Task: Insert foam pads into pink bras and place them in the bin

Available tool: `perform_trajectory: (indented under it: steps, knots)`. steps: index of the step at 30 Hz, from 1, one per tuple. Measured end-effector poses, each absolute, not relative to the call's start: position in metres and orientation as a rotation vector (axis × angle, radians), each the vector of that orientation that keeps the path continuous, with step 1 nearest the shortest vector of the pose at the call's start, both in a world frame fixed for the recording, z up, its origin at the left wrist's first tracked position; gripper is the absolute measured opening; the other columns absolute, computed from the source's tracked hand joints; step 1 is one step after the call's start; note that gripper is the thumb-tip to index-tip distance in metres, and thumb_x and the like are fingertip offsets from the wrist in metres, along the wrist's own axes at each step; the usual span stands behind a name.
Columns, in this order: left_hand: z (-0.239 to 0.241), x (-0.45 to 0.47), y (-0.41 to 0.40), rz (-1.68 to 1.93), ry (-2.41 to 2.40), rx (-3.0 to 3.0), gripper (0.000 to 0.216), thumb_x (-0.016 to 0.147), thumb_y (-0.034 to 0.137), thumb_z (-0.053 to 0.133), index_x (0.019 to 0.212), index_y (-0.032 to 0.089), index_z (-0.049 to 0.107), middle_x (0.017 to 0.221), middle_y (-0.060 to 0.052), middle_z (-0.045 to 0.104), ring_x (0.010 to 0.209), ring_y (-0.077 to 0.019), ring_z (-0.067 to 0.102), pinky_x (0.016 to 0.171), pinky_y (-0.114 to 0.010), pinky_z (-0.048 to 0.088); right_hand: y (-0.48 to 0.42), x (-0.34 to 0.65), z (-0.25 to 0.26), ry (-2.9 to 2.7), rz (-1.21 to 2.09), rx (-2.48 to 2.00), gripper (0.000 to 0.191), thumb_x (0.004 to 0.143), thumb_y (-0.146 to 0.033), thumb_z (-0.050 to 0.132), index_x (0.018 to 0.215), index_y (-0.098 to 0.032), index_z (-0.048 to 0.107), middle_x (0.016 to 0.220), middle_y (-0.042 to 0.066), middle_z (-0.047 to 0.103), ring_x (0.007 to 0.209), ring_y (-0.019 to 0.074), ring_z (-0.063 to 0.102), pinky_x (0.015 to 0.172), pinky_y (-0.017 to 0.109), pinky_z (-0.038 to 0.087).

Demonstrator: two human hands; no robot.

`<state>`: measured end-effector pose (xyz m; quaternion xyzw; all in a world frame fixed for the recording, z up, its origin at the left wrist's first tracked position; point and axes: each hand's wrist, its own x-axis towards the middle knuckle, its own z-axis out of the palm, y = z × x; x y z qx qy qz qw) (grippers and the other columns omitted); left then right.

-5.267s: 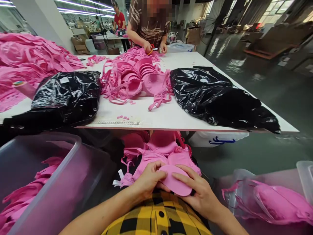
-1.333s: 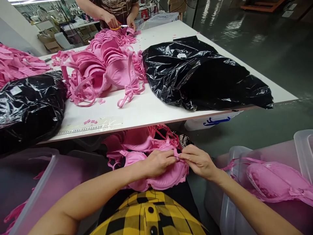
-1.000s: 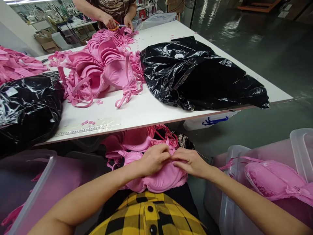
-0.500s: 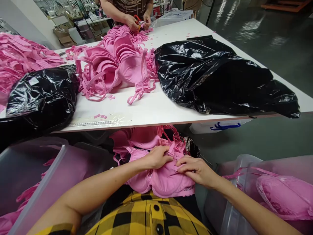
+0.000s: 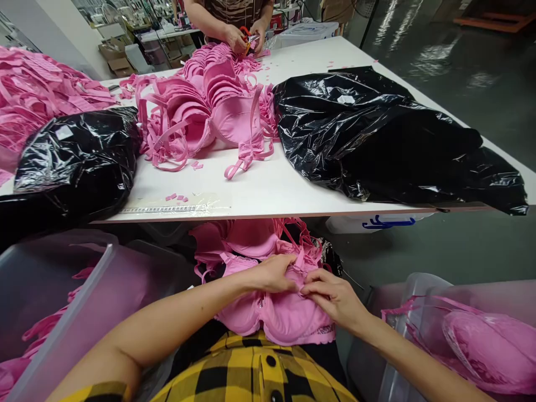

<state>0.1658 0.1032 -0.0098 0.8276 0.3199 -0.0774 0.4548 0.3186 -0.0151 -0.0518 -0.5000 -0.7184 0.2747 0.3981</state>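
Note:
A pink bra [image 5: 293, 318] lies across my lap with its cups toward me and a lace trim along its edge. My left hand [image 5: 278, 273] is closed on the fabric near the top of the right-hand cup. Close beside it, my right hand [image 5: 333, 293] pinches the same bra, thumb and fingers pressed together. What lies right between the fingertips is hidden. Beyond my hands, more pink bras [image 5: 251, 237] with tangled straps are piled below the table's edge.
On the white table [image 5: 268, 192] lie stacked pink bras [image 5: 221, 89] and two black plastic bags [image 5: 377, 139] [image 5: 84, 156]. Clear plastic bins [image 5: 106, 268] [image 5: 412, 290] with pink garments flank me. Across the table, a person's hands [image 5: 247, 39] hold orange-handled scissors.
The view has shifted slightly, so the table's contents sit a little farther right. My two hands have come closer together on the bra, their fingertips now almost meeting.

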Motion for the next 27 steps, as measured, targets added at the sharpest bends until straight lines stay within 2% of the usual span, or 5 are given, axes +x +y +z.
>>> perform_trajectory:
  steps: [3, 8, 11, 19, 27]
  knots:
    - [-0.007, 0.168, 0.104, -0.348, 0.800, 2.064, 0.034, 0.054, 0.025, 0.077, 0.078, 0.016, 0.054, 0.071, 0.001, 0.054, 0.065, -0.0162, 0.050, 0.053, -0.023, 0.032, -0.019, 0.321, -0.057, -1.953, 0.648, -1.190, 0.026, 0.090, -0.010, 0.043, 0.087, -0.019, 0.068, 0.087, 0.007, 0.064, 0.079, 0.0160, 0.062, 0.068, 0.025, 0.052]
    - [-0.005, 0.171, 0.103, -0.376, 0.783, 2.052, 0.031, 0.058, 0.026, 0.077, 0.081, 0.016, 0.058, 0.078, 0.000, 0.062, 0.073, -0.0190, 0.057, 0.056, -0.023, 0.037, -0.018, 0.346, -0.056, -2.317, 0.621, -0.980, 0.037, 0.091, -0.007, 0.038, 0.122, -0.015, 0.056, 0.114, 0.016, 0.059, 0.106, 0.0207, 0.056, 0.088, 0.032, 0.050]
    - [-0.007, 0.171, 0.103, -0.331, 0.774, 2.124, 0.031, 0.061, 0.030, 0.076, 0.083, 0.016, 0.059, 0.078, 0.000, 0.063, 0.072, -0.0186, 0.058, 0.056, -0.023, 0.039, -0.011, 0.360, -0.052, -2.483, 0.594, -0.881, 0.040, 0.093, -0.007, 0.036, 0.129, -0.014, 0.049, 0.117, 0.017, 0.059, 0.110, 0.0213, 0.054, 0.089, 0.033, 0.050]
    - [0.004, 0.151, 0.089, -0.160, 0.743, 2.561, 0.011, 0.081, 0.017, 0.054, 0.091, 0.014, 0.060, 0.094, -0.008, 0.062, 0.087, -0.0222, 0.056, 0.071, -0.031, 0.041, 0.000, 0.354, -0.053, -2.407, 0.529, -0.872, 0.031, 0.095, -0.010, 0.034, 0.110, -0.011, 0.061, 0.099, 0.015, 0.068, 0.091, 0.0205, 0.064, 0.077, 0.030, 0.054]
    - [0.006, 0.159, 0.106, -0.370, -0.114, 2.823, 0.020, 0.084, 0.015, 0.053, 0.097, 0.023, 0.065, 0.087, 0.001, 0.062, 0.061, -0.0124, 0.051, 0.042, -0.028, 0.023, -0.001, 0.343, -0.049, -2.227, 0.596, -0.916, 0.031, 0.099, -0.017, 0.030, 0.101, -0.015, 0.061, 0.088, 0.010, 0.069, 0.082, 0.0173, 0.064, 0.074, 0.026, 0.052]
